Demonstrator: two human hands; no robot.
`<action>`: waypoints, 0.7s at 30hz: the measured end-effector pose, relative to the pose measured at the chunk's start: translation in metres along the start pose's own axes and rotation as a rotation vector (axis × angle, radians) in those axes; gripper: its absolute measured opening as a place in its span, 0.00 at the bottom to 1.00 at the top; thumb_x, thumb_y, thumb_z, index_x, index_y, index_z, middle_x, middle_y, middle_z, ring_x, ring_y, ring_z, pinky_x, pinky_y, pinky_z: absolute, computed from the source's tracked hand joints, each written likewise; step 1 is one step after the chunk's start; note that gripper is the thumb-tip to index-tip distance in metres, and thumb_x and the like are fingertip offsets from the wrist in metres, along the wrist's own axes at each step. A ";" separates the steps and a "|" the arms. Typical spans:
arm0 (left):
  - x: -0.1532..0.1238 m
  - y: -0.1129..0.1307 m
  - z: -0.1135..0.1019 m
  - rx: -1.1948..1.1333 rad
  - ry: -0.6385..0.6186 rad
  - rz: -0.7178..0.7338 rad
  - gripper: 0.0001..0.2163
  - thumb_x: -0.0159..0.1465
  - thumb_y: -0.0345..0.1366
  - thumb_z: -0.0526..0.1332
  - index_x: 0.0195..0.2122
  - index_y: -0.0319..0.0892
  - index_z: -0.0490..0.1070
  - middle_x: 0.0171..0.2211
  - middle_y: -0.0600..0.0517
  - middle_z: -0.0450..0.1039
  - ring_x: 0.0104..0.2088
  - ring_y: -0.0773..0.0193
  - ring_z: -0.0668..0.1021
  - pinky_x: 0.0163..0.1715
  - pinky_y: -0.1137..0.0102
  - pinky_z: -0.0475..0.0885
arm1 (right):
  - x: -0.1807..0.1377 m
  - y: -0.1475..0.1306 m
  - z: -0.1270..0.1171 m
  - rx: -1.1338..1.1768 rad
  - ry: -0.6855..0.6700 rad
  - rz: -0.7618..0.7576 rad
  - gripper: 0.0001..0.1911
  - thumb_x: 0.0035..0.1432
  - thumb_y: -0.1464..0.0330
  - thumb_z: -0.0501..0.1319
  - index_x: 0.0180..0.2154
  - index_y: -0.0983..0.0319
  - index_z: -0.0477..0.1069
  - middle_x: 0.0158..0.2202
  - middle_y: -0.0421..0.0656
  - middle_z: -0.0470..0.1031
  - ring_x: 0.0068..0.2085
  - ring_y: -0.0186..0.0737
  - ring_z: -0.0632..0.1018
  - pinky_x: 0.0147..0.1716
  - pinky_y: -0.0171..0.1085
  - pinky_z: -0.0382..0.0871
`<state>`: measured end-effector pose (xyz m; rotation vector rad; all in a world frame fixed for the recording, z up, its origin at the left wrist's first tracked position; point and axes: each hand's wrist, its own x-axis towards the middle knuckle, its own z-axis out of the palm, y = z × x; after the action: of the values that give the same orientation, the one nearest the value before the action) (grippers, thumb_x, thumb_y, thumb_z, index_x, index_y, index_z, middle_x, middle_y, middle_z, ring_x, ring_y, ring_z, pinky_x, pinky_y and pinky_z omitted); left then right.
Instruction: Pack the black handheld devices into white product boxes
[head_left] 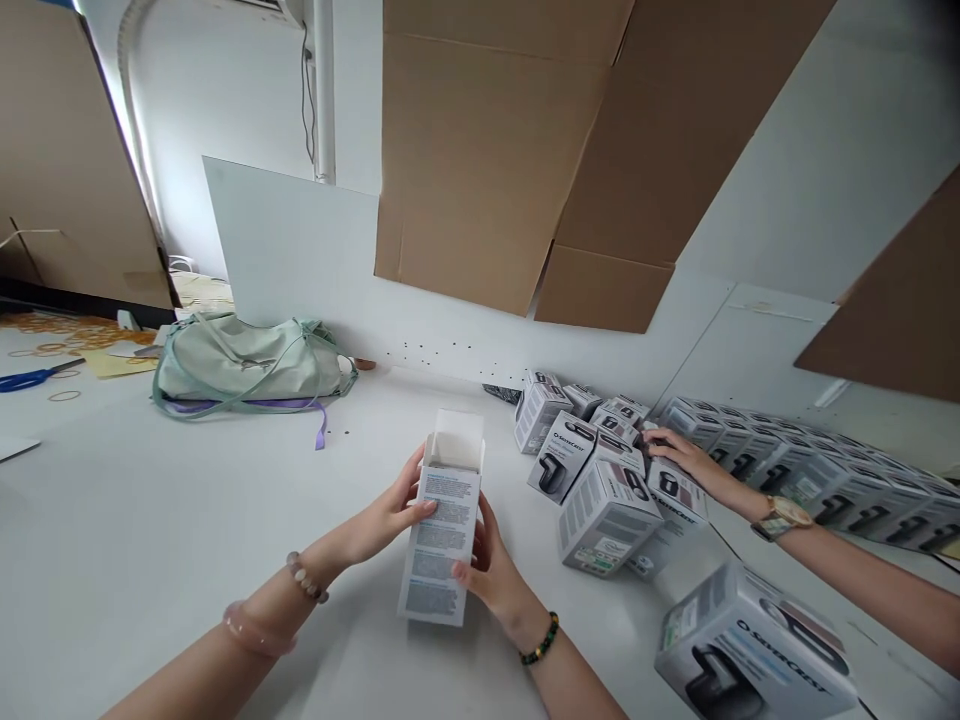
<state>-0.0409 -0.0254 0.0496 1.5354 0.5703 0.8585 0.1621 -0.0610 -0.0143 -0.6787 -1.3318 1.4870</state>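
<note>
My left hand point(388, 510) and my right hand point(487, 570) both grip a white product box point(439, 535) with printed text on its face. My left hand holds its upper side edge, and my right hand holds its lower side edge. The box's top end stands open, with its flap raised. To the right lies a loose pile of grey-and-white SilverCrest boxes point(606, 510), a little apart from my right hand. A co-worker's hand point(682, 458), with a wristwatch on the wrist, rests on that pile.
A long row of similar boxes point(840, 495) lines the right side, and a larger one point(750, 645) lies at lower right. On the white table point(150, 530) are a pale green bag point(247, 365), blue-handled scissors point(37, 378) and rubber bands point(64, 396). Cardboard sheets point(487, 170) stand beyond.
</note>
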 end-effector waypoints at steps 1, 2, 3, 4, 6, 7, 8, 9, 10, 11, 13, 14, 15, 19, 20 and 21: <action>0.000 0.001 0.002 -0.004 0.012 -0.004 0.34 0.69 0.46 0.57 0.70 0.57 0.37 0.64 0.46 0.60 0.60 0.48 0.68 0.57 0.55 0.66 | 0.001 -0.001 -0.001 0.004 0.003 0.015 0.51 0.43 0.51 0.74 0.64 0.47 0.52 0.59 0.47 0.68 0.56 0.53 0.74 0.50 0.49 0.72; 0.000 0.001 0.004 -0.008 0.023 -0.009 0.33 0.69 0.46 0.56 0.70 0.57 0.39 0.63 0.47 0.62 0.60 0.49 0.69 0.57 0.55 0.67 | 0.002 -0.001 -0.002 -0.004 0.012 0.022 0.48 0.43 0.50 0.73 0.62 0.49 0.56 0.58 0.48 0.69 0.55 0.54 0.75 0.49 0.49 0.73; 0.001 0.001 0.006 -0.015 0.033 -0.016 0.32 0.69 0.46 0.56 0.69 0.56 0.39 0.63 0.47 0.63 0.59 0.49 0.70 0.56 0.55 0.67 | 0.002 -0.001 -0.002 -0.015 0.025 0.020 0.45 0.44 0.50 0.73 0.60 0.50 0.60 0.57 0.48 0.70 0.55 0.53 0.75 0.48 0.48 0.74; 0.001 0.000 0.006 -0.024 0.040 -0.024 0.32 0.69 0.46 0.56 0.69 0.56 0.39 0.62 0.46 0.63 0.59 0.48 0.70 0.56 0.55 0.67 | 0.002 -0.001 -0.002 -0.022 0.033 0.014 0.42 0.44 0.50 0.73 0.58 0.51 0.62 0.57 0.48 0.71 0.54 0.53 0.76 0.48 0.48 0.74; 0.001 -0.002 0.006 -0.039 0.043 -0.038 0.35 0.68 0.46 0.58 0.70 0.57 0.36 0.63 0.45 0.62 0.60 0.47 0.69 0.56 0.54 0.68 | 0.002 0.000 -0.001 -0.020 0.037 -0.004 0.39 0.45 0.52 0.73 0.57 0.51 0.64 0.56 0.47 0.73 0.52 0.52 0.77 0.46 0.47 0.76; 0.001 -0.004 0.005 -0.043 0.029 -0.043 0.38 0.67 0.46 0.60 0.70 0.57 0.33 0.64 0.45 0.61 0.61 0.47 0.68 0.56 0.53 0.68 | 0.002 0.000 0.000 -0.013 0.045 -0.016 0.38 0.46 0.52 0.73 0.57 0.51 0.65 0.55 0.47 0.74 0.50 0.52 0.78 0.45 0.47 0.76; 0.001 -0.005 0.004 -0.045 0.007 -0.047 0.41 0.65 0.46 0.62 0.70 0.58 0.31 0.65 0.44 0.59 0.61 0.46 0.68 0.56 0.53 0.68 | 0.001 0.001 0.001 -0.002 0.057 -0.029 0.38 0.46 0.53 0.73 0.57 0.52 0.65 0.55 0.47 0.74 0.49 0.51 0.79 0.44 0.47 0.77; 0.001 -0.006 0.003 -0.047 -0.016 -0.053 0.44 0.64 0.45 0.64 0.70 0.58 0.30 0.66 0.44 0.57 0.62 0.46 0.67 0.56 0.53 0.68 | 0.001 0.001 0.002 0.010 0.068 -0.042 0.37 0.46 0.53 0.73 0.56 0.52 0.65 0.54 0.47 0.75 0.49 0.51 0.79 0.43 0.46 0.77; 0.001 -0.007 0.003 -0.048 -0.032 -0.057 0.46 0.63 0.44 0.65 0.69 0.58 0.29 0.66 0.43 0.56 0.62 0.46 0.67 0.56 0.53 0.68 | 0.001 0.001 0.003 0.022 0.076 -0.051 0.37 0.46 0.53 0.73 0.56 0.52 0.66 0.54 0.47 0.75 0.48 0.51 0.79 0.43 0.46 0.77; 0.001 -0.007 0.003 -0.049 -0.038 -0.058 0.46 0.62 0.43 0.66 0.69 0.59 0.29 0.67 0.43 0.55 0.62 0.46 0.67 0.56 0.53 0.68 | 0.001 0.001 0.004 0.031 0.081 -0.057 0.37 0.46 0.53 0.73 0.56 0.53 0.66 0.54 0.47 0.75 0.48 0.51 0.79 0.43 0.46 0.77; 0.001 -0.006 0.004 -0.058 -0.023 -0.054 0.46 0.62 0.43 0.66 0.69 0.58 0.30 0.67 0.43 0.55 0.62 0.46 0.67 0.56 0.52 0.68 | 0.000 0.000 0.005 0.039 0.082 -0.058 0.36 0.46 0.53 0.73 0.56 0.53 0.66 0.54 0.47 0.75 0.49 0.51 0.79 0.44 0.46 0.77; 0.001 -0.006 0.005 -0.063 -0.012 -0.048 0.45 0.63 0.42 0.66 0.69 0.58 0.30 0.66 0.42 0.56 0.62 0.45 0.67 0.56 0.52 0.68 | 0.000 -0.001 0.006 0.038 0.082 -0.057 0.36 0.47 0.53 0.72 0.56 0.53 0.66 0.54 0.47 0.75 0.49 0.51 0.79 0.44 0.45 0.77; 0.001 -0.005 0.006 -0.066 -0.006 -0.040 0.45 0.63 0.42 0.66 0.69 0.57 0.30 0.66 0.42 0.58 0.63 0.45 0.66 0.56 0.52 0.68 | 0.000 -0.003 0.006 0.038 0.084 -0.058 0.36 0.47 0.54 0.72 0.56 0.53 0.66 0.54 0.47 0.75 0.49 0.51 0.79 0.44 0.45 0.77; 0.002 -0.003 0.009 -0.075 -0.005 -0.029 0.44 0.64 0.41 0.65 0.70 0.56 0.31 0.64 0.42 0.60 0.63 0.45 0.66 0.57 0.51 0.68 | -0.001 -0.007 0.007 0.049 0.086 -0.072 0.35 0.49 0.55 0.72 0.57 0.53 0.65 0.53 0.46 0.75 0.50 0.50 0.79 0.46 0.46 0.77; 0.002 -0.003 0.009 -0.079 -0.005 -0.030 0.44 0.64 0.41 0.65 0.70 0.56 0.31 0.65 0.43 0.59 0.63 0.45 0.66 0.57 0.51 0.68 | -0.001 -0.008 0.007 0.051 0.083 -0.072 0.34 0.49 0.55 0.71 0.57 0.53 0.65 0.53 0.46 0.75 0.50 0.50 0.79 0.47 0.46 0.76; 0.003 -0.004 0.009 -0.080 -0.005 -0.031 0.43 0.64 0.41 0.64 0.70 0.57 0.31 0.66 0.43 0.58 0.63 0.45 0.66 0.57 0.52 0.68 | -0.001 -0.009 0.006 0.049 0.080 -0.069 0.34 0.50 0.55 0.71 0.57 0.53 0.65 0.53 0.46 0.75 0.50 0.50 0.79 0.47 0.46 0.76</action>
<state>-0.0316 -0.0285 0.0466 1.4526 0.5484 0.8440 0.1591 -0.0649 -0.0046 -0.6485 -1.2417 1.4184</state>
